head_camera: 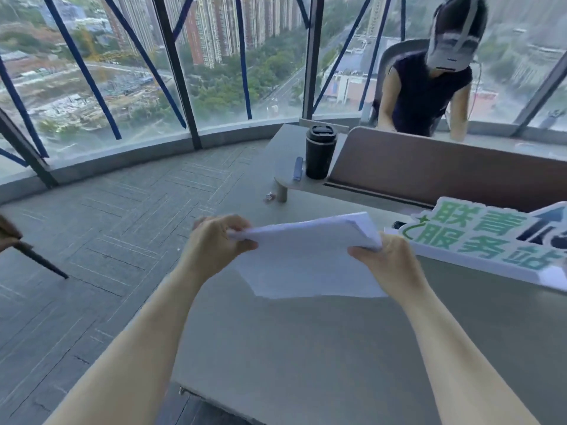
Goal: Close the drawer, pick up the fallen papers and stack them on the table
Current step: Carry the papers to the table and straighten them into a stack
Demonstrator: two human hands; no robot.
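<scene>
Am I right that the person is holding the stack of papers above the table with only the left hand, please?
Not quite: both hands hold it. In the head view the left hand grips the left end of the stack of papers and the right hand the right end, above the table.

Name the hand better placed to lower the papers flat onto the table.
Probably right. The right hand grips the papers over the table; the left hand holds the edge nearer the table's side.

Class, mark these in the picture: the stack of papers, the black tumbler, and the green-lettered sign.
stack of papers (306,256), head view, middle of top sheet.
black tumbler (320,157), head view, middle of body.
green-lettered sign (487,240), head view, lettered face.
</scene>
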